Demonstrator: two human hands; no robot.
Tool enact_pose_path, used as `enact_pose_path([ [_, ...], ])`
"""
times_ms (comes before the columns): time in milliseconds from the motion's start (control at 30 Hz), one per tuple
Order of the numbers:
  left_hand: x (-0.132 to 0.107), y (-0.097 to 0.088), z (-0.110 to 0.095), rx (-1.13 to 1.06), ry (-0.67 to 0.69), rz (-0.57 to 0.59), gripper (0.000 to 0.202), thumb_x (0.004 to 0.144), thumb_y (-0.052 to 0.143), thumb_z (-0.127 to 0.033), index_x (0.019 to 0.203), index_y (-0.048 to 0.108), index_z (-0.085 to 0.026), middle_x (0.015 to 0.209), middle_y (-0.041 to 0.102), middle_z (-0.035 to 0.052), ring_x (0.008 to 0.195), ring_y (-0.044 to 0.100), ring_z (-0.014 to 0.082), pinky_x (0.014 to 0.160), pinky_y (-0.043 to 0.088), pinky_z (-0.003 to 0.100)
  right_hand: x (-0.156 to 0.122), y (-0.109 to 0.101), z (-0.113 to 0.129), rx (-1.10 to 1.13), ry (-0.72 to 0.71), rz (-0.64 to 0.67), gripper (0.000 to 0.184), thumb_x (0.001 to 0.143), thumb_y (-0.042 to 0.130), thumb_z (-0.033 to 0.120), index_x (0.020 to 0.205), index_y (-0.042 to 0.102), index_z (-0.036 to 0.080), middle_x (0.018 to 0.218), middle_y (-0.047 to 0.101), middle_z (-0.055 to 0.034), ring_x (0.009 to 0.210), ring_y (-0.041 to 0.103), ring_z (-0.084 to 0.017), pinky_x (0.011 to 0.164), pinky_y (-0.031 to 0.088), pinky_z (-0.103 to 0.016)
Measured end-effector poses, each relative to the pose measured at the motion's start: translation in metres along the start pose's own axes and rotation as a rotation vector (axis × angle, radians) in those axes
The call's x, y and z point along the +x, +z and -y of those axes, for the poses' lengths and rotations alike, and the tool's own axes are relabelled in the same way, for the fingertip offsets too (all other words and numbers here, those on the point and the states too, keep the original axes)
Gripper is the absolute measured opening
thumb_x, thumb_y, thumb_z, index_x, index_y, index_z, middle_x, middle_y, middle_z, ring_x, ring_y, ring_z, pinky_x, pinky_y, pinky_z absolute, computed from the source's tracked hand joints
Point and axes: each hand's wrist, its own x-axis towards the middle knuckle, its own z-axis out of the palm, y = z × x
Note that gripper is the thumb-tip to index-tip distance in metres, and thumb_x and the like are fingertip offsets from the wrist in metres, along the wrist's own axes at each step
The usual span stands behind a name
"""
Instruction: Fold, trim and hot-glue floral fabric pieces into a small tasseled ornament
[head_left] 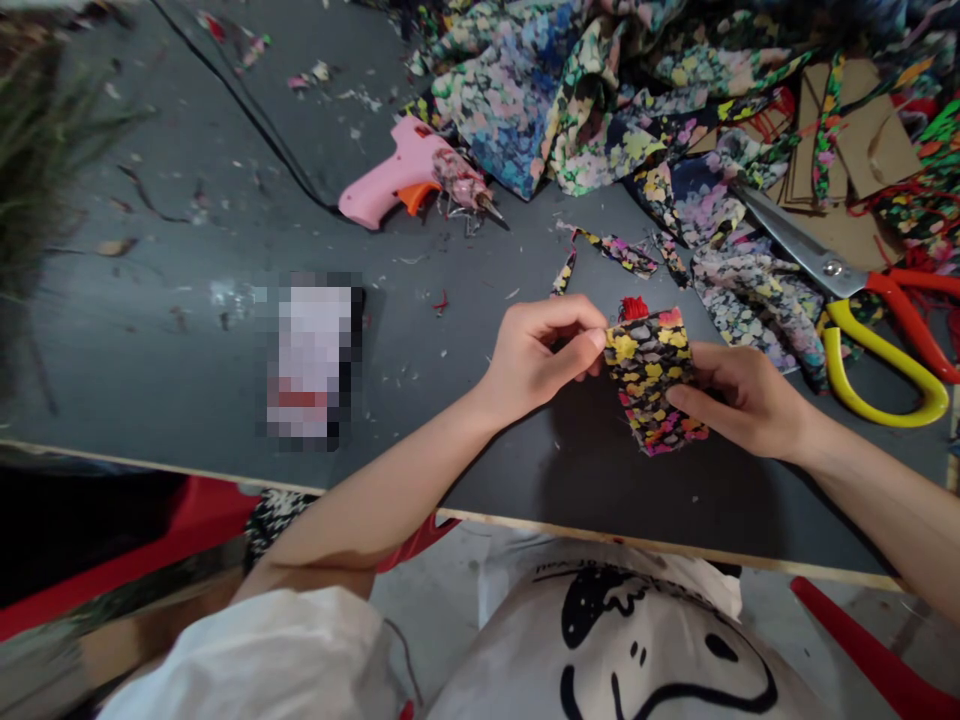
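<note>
A small rectangle of floral fabric (651, 375), black with yellow and pink flowers, is held up just above the grey table. My left hand (546, 350) pinches its upper left corner between thumb and finger. On the right side, my right hand (739, 395) grips it with the thumb on the front and the fingers behind. A tuft of red thread (634, 308) shows at the fabric's top edge; whether it is attached, I cannot tell. Narrow floral scraps (619, 250) lie on the table beyond my hands.
A pink glue gun (409, 170) with a black cord lies at the back. Big scissors (847, 275) with red and yellow handles rest at the right. Crumpled floral cloth (517, 100) and cardboard pieces (874, 140) fill the back right. A blurred phone-like object (311, 360) sits left.
</note>
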Motion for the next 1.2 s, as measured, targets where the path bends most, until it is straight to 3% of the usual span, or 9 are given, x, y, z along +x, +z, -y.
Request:
enact_pose_path([
  [167, 0.001, 0.004, -0.002, -0.023, -0.044, 0.024, 0.03, 0.08, 0.06, -0.042, 0.064, 0.052, -0.019, 0.051, 0.049, -0.0045, 0.042, 0.047, 0.0074, 0.038, 0.034, 0.019, 0.002, 0.001, 0.001, -0.068, -0.04, -0.006, 0.023, 0.087, 0.055, 0.037, 0.075, 0.055, 0.018, 0.061, 0.052, 0.001, 0.056, 0.048, -0.011, 0.051, 0.035, -0.024],
  [333, 0.001, 0.012, -0.006, 0.093, -0.011, 0.078, 0.037, 0.075, 0.069, -0.044, 0.061, 0.047, -0.018, 0.054, 0.037, -0.0057, 0.048, 0.034, 0.0065, 0.043, 0.026, 0.02, 0.002, 0.003, 0.004, -0.144, -0.091, -0.007, 0.023, 0.087, 0.054, 0.036, 0.075, 0.054, 0.017, 0.056, 0.05, 0.004, 0.048, 0.043, -0.007, 0.048, 0.03, -0.022],
  [500, 0.002, 0.013, -0.009, 0.108, 0.008, 0.13, 0.037, 0.083, 0.059, -0.048, 0.064, 0.052, -0.018, 0.053, 0.037, -0.0052, 0.047, 0.033, 0.0066, 0.042, 0.026, 0.02, 0.003, 0.003, 0.006, -0.012, 0.009, -0.017, 0.033, 0.086, 0.057, 0.046, 0.072, 0.055, 0.016, 0.06, 0.051, 0.0025, 0.053, 0.045, -0.008, 0.048, 0.034, -0.022],
  [733, 0.004, 0.01, -0.006, 0.052, 0.009, -0.038, 0.042, 0.08, 0.061, -0.055, 0.062, 0.051, -0.019, 0.05, 0.044, -0.0048, 0.043, 0.039, 0.0063, 0.041, 0.029, 0.02, 0.005, 0.008, 0.005, 0.314, 0.028, -0.092, 0.028, 0.085, 0.059, 0.044, 0.097, 0.063, 0.019, 0.072, 0.06, 0.0003, 0.061, 0.055, -0.011, 0.052, 0.048, -0.022],
  [967, 0.004, 0.01, -0.01, 0.082, 0.023, 0.011, 0.041, 0.082, 0.06, -0.051, 0.06, 0.048, -0.018, 0.048, 0.038, -0.006, 0.042, 0.031, 0.0048, 0.04, 0.025, 0.02, 0.005, 0.006, 0.006, 0.373, 0.044, -0.153, 0.025, 0.082, 0.063, 0.044, 0.086, 0.061, 0.02, 0.06, 0.055, 0.0035, 0.05, 0.054, -0.009, 0.048, 0.047, -0.022],
  [1100, 0.004, 0.008, -0.01, 0.057, 0.0, 0.059, 0.036, 0.078, 0.064, -0.051, 0.068, 0.054, -0.017, 0.054, 0.046, -0.005, 0.045, 0.038, 0.0053, 0.041, 0.029, 0.019, 0.007, 0.005, 0.001, 0.459, 0.016, -0.265, 0.021, 0.081, 0.065, 0.041, 0.091, 0.057, 0.023, 0.069, 0.062, 0.0031, 0.056, 0.06, -0.011, 0.054, 0.052, -0.025],
  [1200, 0.002, 0.006, -0.006, 0.029, -0.043, 0.1, 0.031, 0.076, 0.069, -0.045, 0.07, 0.057, -0.017, 0.058, 0.057, -0.0028, 0.05, 0.052, 0.0081, 0.045, 0.039, 0.019, 0.009, 0.005, 0.001, 0.519, 0.007, -0.348, 0.032, 0.075, 0.072, 0.043, 0.094, 0.053, 0.026, 0.08, 0.066, 0.0027, 0.067, 0.066, -0.014, 0.062, 0.056, -0.029],
])
